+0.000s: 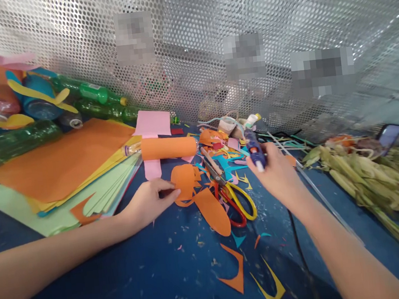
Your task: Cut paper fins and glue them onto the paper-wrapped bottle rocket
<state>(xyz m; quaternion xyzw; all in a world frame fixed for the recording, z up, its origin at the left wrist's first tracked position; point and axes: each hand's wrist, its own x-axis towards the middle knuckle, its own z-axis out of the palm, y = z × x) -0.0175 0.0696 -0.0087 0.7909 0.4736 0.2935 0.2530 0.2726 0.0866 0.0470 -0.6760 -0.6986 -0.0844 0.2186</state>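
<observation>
My left hand [158, 199] pinches the edge of an orange paper cutout [184, 182] between thumb and fingers. A blue glue gun [254, 148] is in my right hand [280, 172], its back end turned towards me. Just beyond the cutout lies a plastic bottle wrapped in orange paper [169, 148], with pink paper pieces [152, 168] at it. Below and right of the cutout is a long rounded orange paper piece [213, 212]. Scissors with red and yellow handles [250, 203] lie between my hands, their blades pointing away among scraps.
Coloured paper sheets [69, 165] are stacked on the left, with green bottles [16, 140] and decorated bottles behind. Paper scraps [238, 269] litter the blue table [135, 280]. Dried corn husks [367, 184] lie right. A black cord [296, 239] runs below my right arm. A perforated metal screen [188, 41] stands behind.
</observation>
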